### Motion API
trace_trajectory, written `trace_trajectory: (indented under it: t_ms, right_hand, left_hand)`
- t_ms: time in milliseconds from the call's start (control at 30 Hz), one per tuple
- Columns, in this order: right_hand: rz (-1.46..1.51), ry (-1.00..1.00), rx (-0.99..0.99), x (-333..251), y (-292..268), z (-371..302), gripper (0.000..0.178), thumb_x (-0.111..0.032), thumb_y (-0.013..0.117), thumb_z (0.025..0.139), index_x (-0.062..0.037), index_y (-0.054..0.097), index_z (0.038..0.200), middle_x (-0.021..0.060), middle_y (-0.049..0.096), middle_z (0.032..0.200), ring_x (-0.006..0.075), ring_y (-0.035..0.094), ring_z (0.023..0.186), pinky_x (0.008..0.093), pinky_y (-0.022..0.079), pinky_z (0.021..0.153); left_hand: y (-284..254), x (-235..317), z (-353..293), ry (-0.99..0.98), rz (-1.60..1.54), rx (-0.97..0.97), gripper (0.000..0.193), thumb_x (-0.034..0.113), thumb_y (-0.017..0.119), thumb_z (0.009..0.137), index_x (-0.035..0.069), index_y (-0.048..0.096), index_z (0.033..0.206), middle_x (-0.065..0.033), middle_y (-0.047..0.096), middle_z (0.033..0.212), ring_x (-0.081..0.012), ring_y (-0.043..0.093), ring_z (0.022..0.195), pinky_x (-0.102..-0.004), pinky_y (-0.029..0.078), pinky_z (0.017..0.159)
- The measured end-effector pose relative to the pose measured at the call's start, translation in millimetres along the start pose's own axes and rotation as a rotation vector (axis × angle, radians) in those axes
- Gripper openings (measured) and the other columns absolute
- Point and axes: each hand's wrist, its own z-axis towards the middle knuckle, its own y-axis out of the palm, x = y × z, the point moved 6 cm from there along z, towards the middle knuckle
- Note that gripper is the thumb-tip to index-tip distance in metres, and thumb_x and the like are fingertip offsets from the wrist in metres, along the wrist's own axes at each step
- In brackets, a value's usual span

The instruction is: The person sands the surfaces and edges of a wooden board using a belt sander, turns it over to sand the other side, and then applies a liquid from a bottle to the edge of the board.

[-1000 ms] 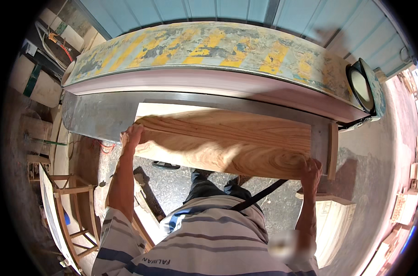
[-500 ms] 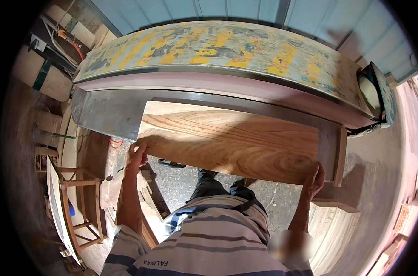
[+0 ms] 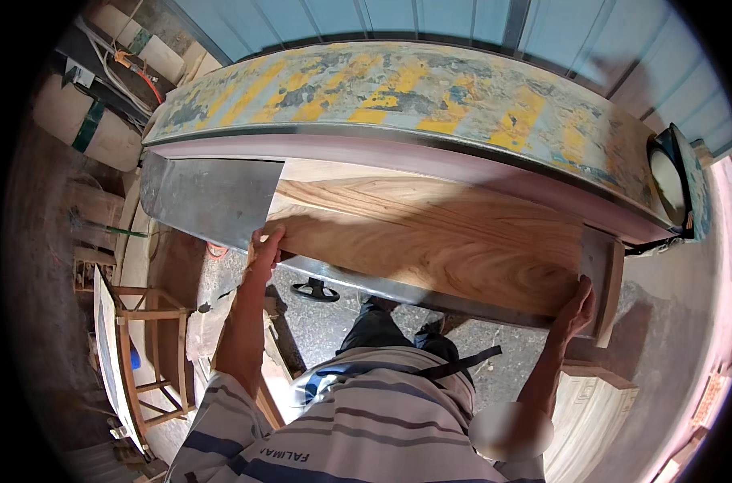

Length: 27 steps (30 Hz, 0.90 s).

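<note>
"Where is the board (image 3: 430,237)?"

"Flat on the grey metal table (image 3: 209,193), its far edge right by the pink band (image 3: 358,151); whether they touch, I can't tell."

"And the hands?"

"Well apart: the left hand (image 3: 267,246) grips the near left corner, the right hand (image 3: 575,307) the near right. Holding both ends presumably keeps so long a piece steady and in line with the band."

"What's around it?"

"A wooden strip (image 3: 610,298) edges the table's right end. Behind the band, a worn yellow-striped housing (image 3: 398,88), then a blue panelled wall (image 3: 454,20)."
</note>
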Motion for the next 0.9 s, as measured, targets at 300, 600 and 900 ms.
trace_trajectory:
  t_ms: [300, 600, 900]
  right_hand:
    - [-0.07, 0.136, -0.007, 6, 11, -6, 0.043, -0.04, 0.051, 0.091, 0.0005, 0.062, 0.102, 0.0048, 0.062, 0.094, 0.0142, 0.053, 0.087, 0.0293, 0.043, 0.078]
    - [0.163, 0.186, -0.028, 7, 57, -35, 0.027, -0.023, 0.055, 0.091, 0.0006, 0.062, 0.102, 0.0036, 0.06, 0.097, 0.0118, 0.054, 0.087, 0.0262, 0.044, 0.078]
    - [0.143, 0.041, -0.084, -39, 100, -61, 0.019, -0.013, 0.059, 0.087, 0.0004, 0.062, 0.1, 0.0099, 0.061, 0.101, 0.0174, 0.056, 0.094, 0.0277, 0.044, 0.082]
  left_hand:
    - [-2, 5, 2, 0.049, -0.067, 0.1, 0.067, 0.04, 0.073, 0.072, 0.004, 0.043, 0.12, -0.0001, 0.047, 0.062, -0.007, 0.04, 0.046, -0.0227, 0.031, 0.039]
    - [-50, -15, 57, 0.046, 0.031, 0.067, 0.06, 0.049, 0.065, 0.077, 0.007, 0.046, 0.115, 0.001, 0.046, 0.055, -0.0064, 0.038, 0.041, -0.0219, 0.028, 0.036]
    - [-94, -46, 133, -0.037, -0.101, 0.073, 0.048, 0.049, 0.066, 0.075, 0.014, 0.051, 0.105, 0.0052, 0.04, 0.058, -0.0041, 0.031, 0.04, -0.0182, 0.022, 0.033]
